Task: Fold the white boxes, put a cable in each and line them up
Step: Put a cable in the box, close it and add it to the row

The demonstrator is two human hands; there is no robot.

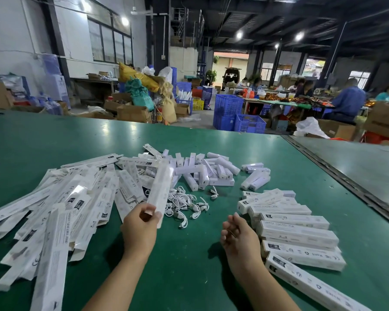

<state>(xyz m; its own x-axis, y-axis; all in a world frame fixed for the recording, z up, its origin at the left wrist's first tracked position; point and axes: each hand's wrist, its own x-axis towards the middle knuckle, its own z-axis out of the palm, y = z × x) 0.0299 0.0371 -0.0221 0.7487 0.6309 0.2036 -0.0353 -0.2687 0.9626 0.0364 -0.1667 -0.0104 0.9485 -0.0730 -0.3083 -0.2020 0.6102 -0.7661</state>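
So the green table (189, 140) is carrying everything here. Sprawling over its left side is the big pile of flat boxes (61, 212), not folded yet. Over on your right the finished boxes (301, 234) are lying side by side in a row that's running toward you, long sides touching. Further back in the middle a heap of small white packs (209, 173) is sitting loose.

Your left grip (139, 223) is pinching one white box (161, 189) by its near end. Its long axis is pointing away from you and leaning a bit to the right. It's looking popped open into a tube, but it's blurry, so I can't tell how the flaps are standing.

Your right grip (234, 234) is hovering over the table just beside the row, fingers loosely curled and carrying nothing.

The bit that matters: the tangle of white cables (184, 205) is lying between your two grips and slightly beyond them, just to the right of the held box. So it's sitting ahead and to the left of your free right grip. I'm guessing that's the one going for a cable, with the box's near end facing it.
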